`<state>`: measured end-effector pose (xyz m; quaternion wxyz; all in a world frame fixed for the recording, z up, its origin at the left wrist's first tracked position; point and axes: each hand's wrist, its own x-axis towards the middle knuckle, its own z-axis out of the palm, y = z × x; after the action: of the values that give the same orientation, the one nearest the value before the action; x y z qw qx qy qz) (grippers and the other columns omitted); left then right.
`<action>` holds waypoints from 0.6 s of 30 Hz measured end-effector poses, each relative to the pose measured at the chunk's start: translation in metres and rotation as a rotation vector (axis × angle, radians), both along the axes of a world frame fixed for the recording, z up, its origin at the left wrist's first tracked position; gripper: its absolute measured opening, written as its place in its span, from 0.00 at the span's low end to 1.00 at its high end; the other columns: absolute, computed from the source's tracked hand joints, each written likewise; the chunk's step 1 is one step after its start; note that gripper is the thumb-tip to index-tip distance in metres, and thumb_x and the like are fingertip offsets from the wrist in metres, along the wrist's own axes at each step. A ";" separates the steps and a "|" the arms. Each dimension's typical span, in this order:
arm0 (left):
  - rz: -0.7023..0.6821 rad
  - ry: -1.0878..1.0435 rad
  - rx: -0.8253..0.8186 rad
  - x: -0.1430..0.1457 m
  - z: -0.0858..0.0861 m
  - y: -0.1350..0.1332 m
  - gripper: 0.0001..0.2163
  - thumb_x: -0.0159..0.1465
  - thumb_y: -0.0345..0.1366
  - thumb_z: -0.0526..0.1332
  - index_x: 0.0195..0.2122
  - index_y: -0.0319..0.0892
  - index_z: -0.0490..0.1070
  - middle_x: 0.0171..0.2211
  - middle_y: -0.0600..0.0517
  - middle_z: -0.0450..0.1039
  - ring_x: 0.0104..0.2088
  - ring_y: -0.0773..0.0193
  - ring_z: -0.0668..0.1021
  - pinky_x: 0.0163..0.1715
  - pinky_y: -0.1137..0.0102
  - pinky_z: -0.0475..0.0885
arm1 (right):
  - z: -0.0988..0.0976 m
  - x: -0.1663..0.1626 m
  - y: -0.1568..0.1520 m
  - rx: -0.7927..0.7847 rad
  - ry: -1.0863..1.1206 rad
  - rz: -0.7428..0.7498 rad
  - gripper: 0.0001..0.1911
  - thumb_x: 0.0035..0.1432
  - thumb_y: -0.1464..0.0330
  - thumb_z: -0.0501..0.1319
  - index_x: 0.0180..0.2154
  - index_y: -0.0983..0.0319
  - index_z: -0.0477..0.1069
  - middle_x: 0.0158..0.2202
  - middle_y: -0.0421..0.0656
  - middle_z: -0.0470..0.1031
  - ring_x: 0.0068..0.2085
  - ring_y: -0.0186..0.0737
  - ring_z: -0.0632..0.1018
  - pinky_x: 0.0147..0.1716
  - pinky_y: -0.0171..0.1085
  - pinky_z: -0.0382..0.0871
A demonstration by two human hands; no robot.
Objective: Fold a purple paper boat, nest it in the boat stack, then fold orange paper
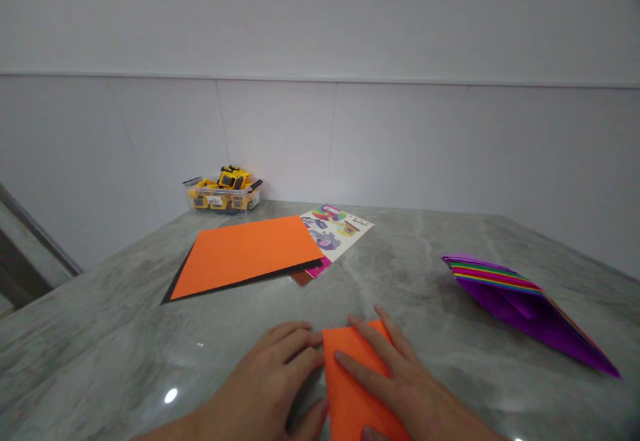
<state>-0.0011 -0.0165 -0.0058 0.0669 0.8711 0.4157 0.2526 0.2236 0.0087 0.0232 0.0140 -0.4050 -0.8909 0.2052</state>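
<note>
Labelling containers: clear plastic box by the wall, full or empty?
Full: yellow toy vehicles show through the box, one heaped above its rim.

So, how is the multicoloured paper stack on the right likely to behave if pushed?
The paper stack would probably slide rather than roll, lying low on a glossy, light-reflecting tabletop. It's likely light for its size, being thin sheets with a gap between layers. Those layers may shift apart, since no clip or band is visible.

this is looking like an indoor craft spot, home or classroom unclear: white panels [280,137] are backing a marbled worktop [410,254], where paper [353,401] and boxed toys [234,179] are sitting.
</note>
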 end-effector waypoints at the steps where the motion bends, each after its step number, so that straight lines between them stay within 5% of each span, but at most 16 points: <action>1: 0.013 -0.015 0.006 0.000 -0.002 0.000 0.15 0.56 0.27 0.59 0.45 0.43 0.71 0.46 0.47 0.73 0.48 0.57 0.74 0.49 0.62 0.72 | 0.001 0.000 0.000 -0.003 -0.001 0.000 0.29 0.59 0.55 0.57 0.60 0.53 0.62 0.66 0.49 0.51 0.65 0.68 0.47 0.58 0.62 0.52; 7: 0.040 0.015 -0.005 -0.003 -0.006 0.005 0.10 0.65 0.28 0.52 0.35 0.42 0.73 0.35 0.47 0.68 0.36 0.62 0.72 0.34 0.69 0.72 | 0.002 0.000 0.000 -0.009 0.011 0.010 0.29 0.58 0.54 0.57 0.60 0.54 0.62 0.66 0.50 0.51 0.65 0.70 0.46 0.57 0.65 0.52; 18: 0.013 0.023 -0.111 -0.003 -0.001 0.006 0.09 0.66 0.30 0.54 0.38 0.43 0.74 0.34 0.48 0.67 0.36 0.62 0.70 0.35 0.69 0.69 | 0.007 -0.003 -0.001 -0.029 -0.034 0.012 0.31 0.57 0.53 0.57 0.60 0.56 0.62 0.66 0.53 0.50 0.64 0.72 0.47 0.55 0.66 0.53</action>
<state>-0.0041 -0.0101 -0.0064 0.1085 0.8664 0.4353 0.2195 0.2201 0.0080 0.0304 -0.0080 -0.4031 -0.8904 0.2113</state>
